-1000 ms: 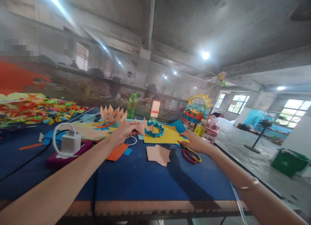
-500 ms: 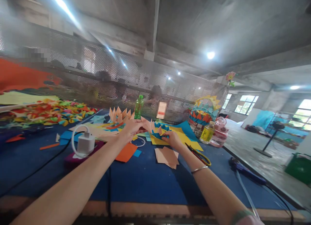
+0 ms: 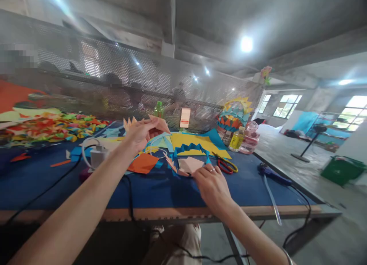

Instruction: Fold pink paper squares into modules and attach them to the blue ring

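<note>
My left hand (image 3: 146, 131) is closed on a folded peach paper piece (image 3: 160, 124), raised above the table near the green bottle. My right hand (image 3: 210, 177) pinches the near edge of a blue zigzag paper ring (image 3: 195, 146), which has a few peach folded pieces (image 3: 171, 162) on its near left side. Inside the ring's outline lies a stack of peach paper (image 3: 191, 165). More peach pointed pieces (image 3: 130, 123) stand behind my left wrist, partly hidden by it.
Red and yellow scissors (image 3: 226, 165) lie right of the ring. Bottles (image 3: 236, 139) and a paper basket (image 3: 229, 121) stand behind them. A glue gun (image 3: 273, 174) is at the right, orange paper (image 3: 143, 164) and a white charger (image 3: 96, 156) at the left.
The blue ring has come nearer, over the peach stack, with my right hand at its near edge. My left hand has lifted away leftward with a peach piece. The view has tilted down.
</note>
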Tool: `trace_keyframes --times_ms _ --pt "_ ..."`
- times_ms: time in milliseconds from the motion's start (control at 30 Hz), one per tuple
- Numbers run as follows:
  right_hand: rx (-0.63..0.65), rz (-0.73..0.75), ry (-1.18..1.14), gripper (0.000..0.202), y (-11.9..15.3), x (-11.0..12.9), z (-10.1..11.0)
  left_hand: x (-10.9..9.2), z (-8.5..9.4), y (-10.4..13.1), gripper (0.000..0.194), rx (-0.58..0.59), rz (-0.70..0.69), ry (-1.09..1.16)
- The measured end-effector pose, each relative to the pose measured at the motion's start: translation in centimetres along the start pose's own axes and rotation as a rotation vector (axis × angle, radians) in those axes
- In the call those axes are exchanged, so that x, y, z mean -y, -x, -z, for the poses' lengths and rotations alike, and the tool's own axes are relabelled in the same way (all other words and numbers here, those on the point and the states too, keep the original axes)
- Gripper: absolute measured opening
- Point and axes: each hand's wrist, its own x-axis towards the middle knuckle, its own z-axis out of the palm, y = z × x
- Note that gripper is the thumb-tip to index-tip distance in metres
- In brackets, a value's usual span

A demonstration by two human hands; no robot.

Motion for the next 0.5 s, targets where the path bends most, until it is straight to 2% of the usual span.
trace_keyframes --times_ms 67,133,267,400,500 --pt "-0.101 0.068 0.034 0.013 2.5 1.4 -0.1 0.0 -1.0 2.3 0.015 0.074 0.008 -0.025" --pt "-0.188 0.095 0.023 0.014 4.3 2.5 -0.4 0.3 -2.0 4.6 0.016 0.219 -0.009 -0.111" --pt "-0.301 0.06 -0.068 0.026 5.9 3.7 -1.1 0.8 -4.3 8.6 0.027 0.44 -0.105 -0.391" --pt "-0.363 0.036 -0.175 0.032 6.6 4.1 -1.6 2.1 -5.7 10.5 0.023 0.527 -0.22 -0.772" --pt "-0.415 0.038 -0.235 0.029 7.2 4.2 -1.8 3.6 -6.0 10.8 0.019 0.579 -0.211 -0.895"
